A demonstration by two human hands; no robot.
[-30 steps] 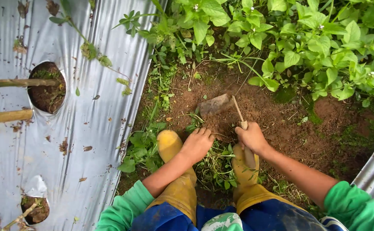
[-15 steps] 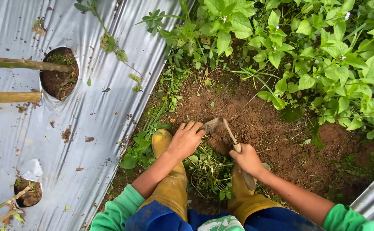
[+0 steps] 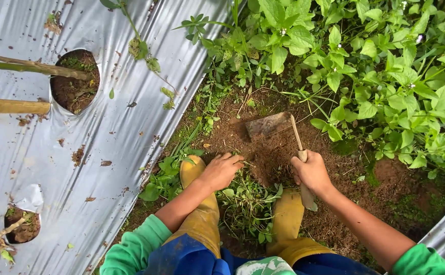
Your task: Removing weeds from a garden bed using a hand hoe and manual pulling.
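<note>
Between the yellow boots, left hand lies loosely spread on the weeds; right hand fists the hoe handle, blade lying toward 11 o'clock.

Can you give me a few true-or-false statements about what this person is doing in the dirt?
1. The right hand grips a small hoe. True.
2. The left hand holds a watering can. False: it rests on the weeds and soil.
3. The boots are yellow. True.
4. The plastic sheet is black. False: it is silvery.
5. The hoe blade lies on the sheet. False: it is on bare soil.
</note>
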